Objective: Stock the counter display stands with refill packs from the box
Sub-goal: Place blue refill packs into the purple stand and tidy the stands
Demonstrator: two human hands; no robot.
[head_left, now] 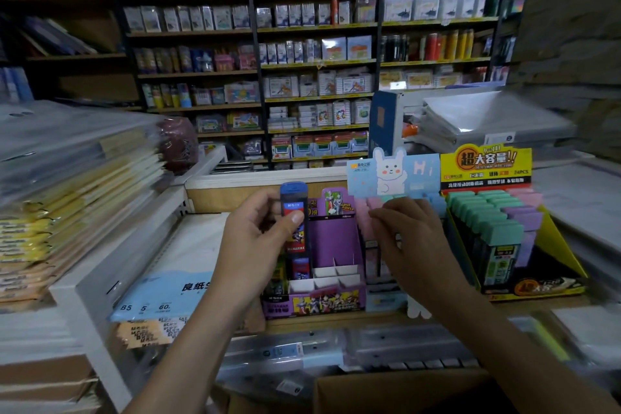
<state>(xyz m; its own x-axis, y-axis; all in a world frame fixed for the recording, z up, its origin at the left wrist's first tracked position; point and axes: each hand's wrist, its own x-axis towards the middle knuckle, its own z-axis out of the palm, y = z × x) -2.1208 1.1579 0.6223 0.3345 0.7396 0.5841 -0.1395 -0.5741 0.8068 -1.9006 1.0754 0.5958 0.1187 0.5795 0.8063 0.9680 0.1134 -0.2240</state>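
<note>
My left hand (255,242) grips a slim blue refill pack (295,212) upright, just above the left side of the purple display stand (332,252). That stand has several white divider slots showing, with a few packs at its left edge. My right hand (408,239) reaches over the pastel bunny display stand (393,175), fingers curled down onto the pink packs in it; whether it grips one I cannot make out. To the right stands the yellow display stand (487,165), filled with green and purple packs. The brown cardboard box (386,390) sits low, below my arms.
Stacks of wrapped notebooks (67,198) rise at the left. A white rack with blue paper pads (168,282) lies beside the purple stand. Plastic sleeves are piled at the right, and stocked shelves fill the back wall.
</note>
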